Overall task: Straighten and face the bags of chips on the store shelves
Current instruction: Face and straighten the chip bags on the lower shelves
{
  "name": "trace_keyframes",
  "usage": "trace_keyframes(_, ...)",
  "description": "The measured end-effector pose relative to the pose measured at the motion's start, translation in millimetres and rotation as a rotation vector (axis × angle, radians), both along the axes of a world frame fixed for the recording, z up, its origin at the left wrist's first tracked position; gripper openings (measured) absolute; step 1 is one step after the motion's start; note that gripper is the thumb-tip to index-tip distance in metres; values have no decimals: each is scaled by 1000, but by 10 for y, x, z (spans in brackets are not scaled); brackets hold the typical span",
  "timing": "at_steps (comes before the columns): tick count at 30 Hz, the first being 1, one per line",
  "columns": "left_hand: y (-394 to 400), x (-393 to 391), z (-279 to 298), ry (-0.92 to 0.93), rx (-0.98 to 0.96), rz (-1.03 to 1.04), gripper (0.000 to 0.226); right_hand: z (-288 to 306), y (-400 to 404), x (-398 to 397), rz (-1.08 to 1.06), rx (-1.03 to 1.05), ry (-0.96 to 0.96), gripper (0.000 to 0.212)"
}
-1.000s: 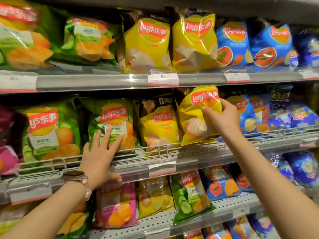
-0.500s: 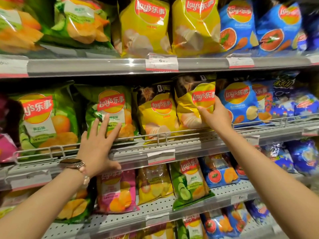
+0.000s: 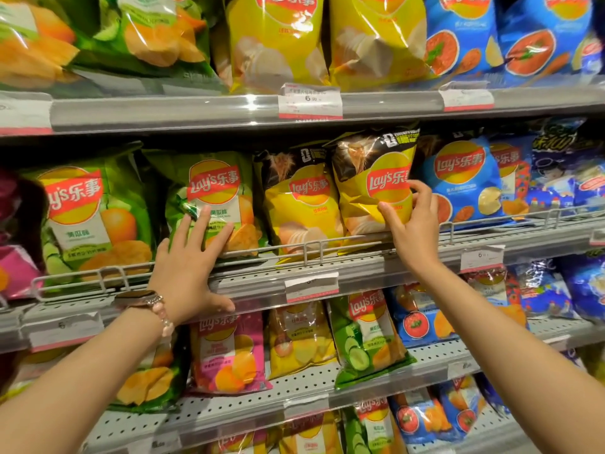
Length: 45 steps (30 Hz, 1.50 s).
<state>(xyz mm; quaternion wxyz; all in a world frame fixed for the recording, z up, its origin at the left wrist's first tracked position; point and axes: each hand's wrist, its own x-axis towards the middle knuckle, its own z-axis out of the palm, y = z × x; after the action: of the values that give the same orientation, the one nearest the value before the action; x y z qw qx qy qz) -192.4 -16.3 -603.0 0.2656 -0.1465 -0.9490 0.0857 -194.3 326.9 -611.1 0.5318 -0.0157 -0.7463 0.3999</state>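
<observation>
Yellow bag [image 3: 371, 191] pinched by right hand [image 3: 411, 231]; left hand [image 3: 186, 267] flat on green bag [image 3: 212, 201].

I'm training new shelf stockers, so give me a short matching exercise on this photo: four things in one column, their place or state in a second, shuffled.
Things:
1. left hand
2. right hand
3. blue bag
4. pink bag

Place or state:
A. one shelf below the hands
B. grips a yellow bag
C. fingers straight on a green bag
D. right of the held bag

Pairs: 1-C, 2-B, 3-D, 4-A
</observation>
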Motion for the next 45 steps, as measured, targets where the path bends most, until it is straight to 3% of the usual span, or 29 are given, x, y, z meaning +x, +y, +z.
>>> trace_keyframes(6, -20, -8, -34, 39, 6, -13, 136, 31, 2, 24, 0, 44, -51, 55)
trace_keyframes(11, -36, 49, -82, 90, 24, -17, 134, -40, -109, 129, -48, 60, -136, 89)
trace_keyframes(14, -18, 149, -127, 127, 28, -49, 122, -57, -181, 223, -38, 27, -130, 94)
trace_keyframes(20, -71, 368, -769, 495, 70, -449, 62, -432, -312, 520, 10, 65, 123, 66)
trace_keyframes(23, -140, 412, -1296, 449, 71, -545, 48, -862, -408, 620, 70, 127, 141, 44)
trace_keyframes(25, -201, 411, -1642, 346, 74, -533, 56, -1172, -466, 642, 120, 146, 55, 34)
trace_keyframes(27, -230, 365, -1966, 165, 14, -417, 90, -1465, -508, 618, 114, 177, -71, 32)
trace_keyframes(30, -187, 252, -2198, -143, -2, -130, 136, -1779, -497, 498, 41, 194, -361, 60)
trace_keyframes(34, -169, 14, -2433, -305, 2, 45, 134, -1959, -455, 349, -23, 140, -604, 101)
trace_keyframes(37, -137, -94, -2447, -344, -12, 75, 136, -2021, -436, 232, -43, 108, -686, 118)
trace_keyframes(45, -116, -142, -2458, -342, -55, 140, 138, -2103, -358, 85, -81, 106, -568, 107)
